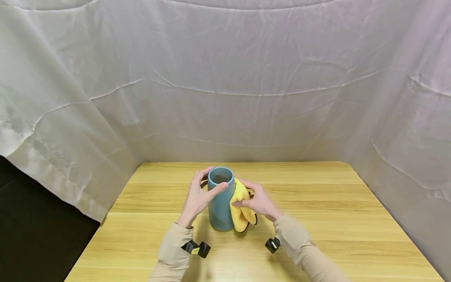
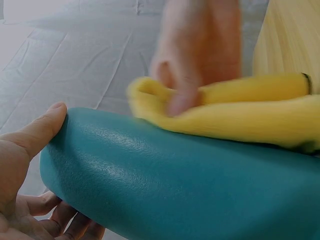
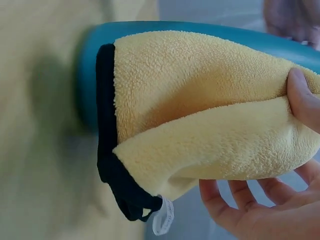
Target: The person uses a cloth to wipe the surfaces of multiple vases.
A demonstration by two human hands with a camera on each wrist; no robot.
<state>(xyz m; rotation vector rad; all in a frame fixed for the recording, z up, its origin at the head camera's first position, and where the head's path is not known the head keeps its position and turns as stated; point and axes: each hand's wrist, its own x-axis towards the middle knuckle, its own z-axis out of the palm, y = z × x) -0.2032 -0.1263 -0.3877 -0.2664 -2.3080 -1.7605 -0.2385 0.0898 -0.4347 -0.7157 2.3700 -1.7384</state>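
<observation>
A tall blue-teal vase (image 1: 221, 211) stands upright on the wooden table, its round mouth facing up. My left hand (image 1: 198, 194) grips it near the rim, thumb on the front and fingers around the far left side. In the left wrist view the vase (image 2: 165, 175) has a smooth, shiny wall. My right hand (image 1: 258, 201) pinches a yellow cloth (image 1: 240, 215) against the vase's right side. Seen from the right wrist, the cloth (image 3: 200, 90) is fluffy, folded over, with a black edge and a small white tag (image 3: 163, 217). The thumb presses on its face; the other fingers lie beneath.
The wooden table (image 1: 317, 235) spreads around the vase on all sides. Pale grey curtains (image 1: 246, 98) hang behind it and along both sides. A black surface (image 1: 35, 227) lies at the lower left beyond the table edge. Small black cameras (image 1: 272, 245) sit on both wrists.
</observation>
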